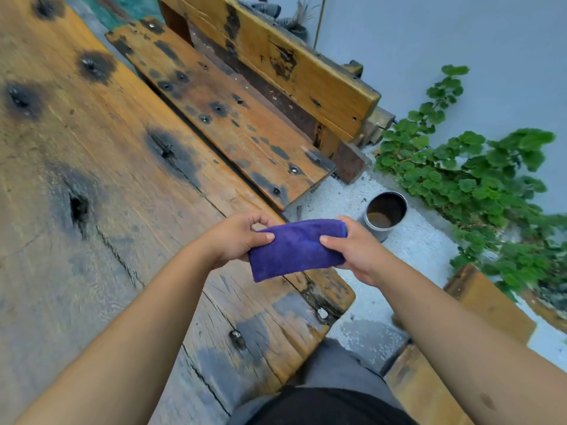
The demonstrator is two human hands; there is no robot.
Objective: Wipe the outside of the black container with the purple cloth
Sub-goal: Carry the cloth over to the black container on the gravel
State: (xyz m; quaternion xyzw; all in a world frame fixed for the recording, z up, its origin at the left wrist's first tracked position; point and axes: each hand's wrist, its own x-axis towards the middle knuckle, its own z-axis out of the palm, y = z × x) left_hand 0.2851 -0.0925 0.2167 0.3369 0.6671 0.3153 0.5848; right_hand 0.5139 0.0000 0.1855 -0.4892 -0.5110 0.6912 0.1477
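Observation:
A folded purple cloth (pixel 296 250) is held in the air over the corner of a worn wooden table (pixel 107 179). My left hand (pixel 236 237) pinches its left end, thumb on top. My right hand (pixel 352 250) grips its right end, thumb on top as well. On the pale ground beyond my right hand stands a round can (pixel 385 214), grey outside and dark inside, with brown residue at its bottom. No black container can be told apart from this can in the view.
A wooden bench (pixel 233 118) with dark stains runs along the far side of the table. Green leafy plants (pixel 478 179) grow at the right by a grey wall. Another wooden seat (pixel 429 378) lies at the lower right, beside my legs.

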